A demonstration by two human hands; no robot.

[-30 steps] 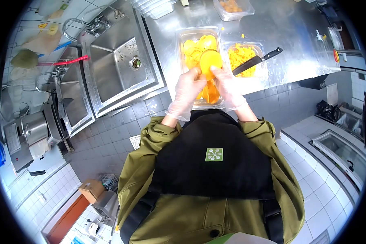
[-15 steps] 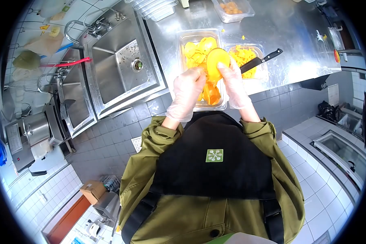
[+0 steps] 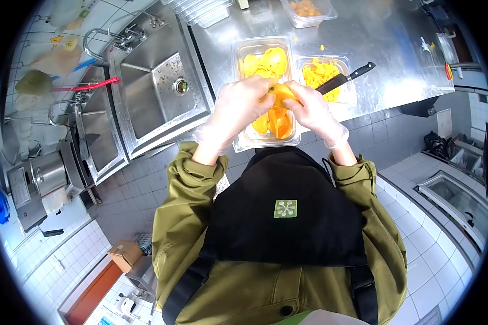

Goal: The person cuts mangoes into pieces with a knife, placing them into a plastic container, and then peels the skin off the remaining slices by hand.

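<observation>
Between my gloved hands is a piece of mango [image 3: 283, 94], orange-yellow, held over a clear rectangular tub. My left hand [image 3: 239, 107] is closed, its fingertips pinching the near-left edge of the mango. From the other side my right hand [image 3: 310, 109] grips it, thumb on top. Below, the tub [image 3: 238, 56] holds several yellow mango pieces [image 3: 275, 60] at its far end and darker orange, peel-like strips [image 3: 280, 124] at its near end. My fingers hide part of the mango.
Right of the tub, a second clear container [image 3: 348, 67] holds yellow diced pieces, and a black-handled knife [image 3: 346, 78] lies across its rim. Another container [image 3: 308, 21] with orange pieces stands farther back. Stacked clear containers [image 3: 206, 12] and a steel sink [image 3: 157, 103] are to the left.
The mango has turned from showing its broad round face to a narrower view, and it sits slightly lower. My left hand has rolled over and closed in on it; the right hand shifted too.
</observation>
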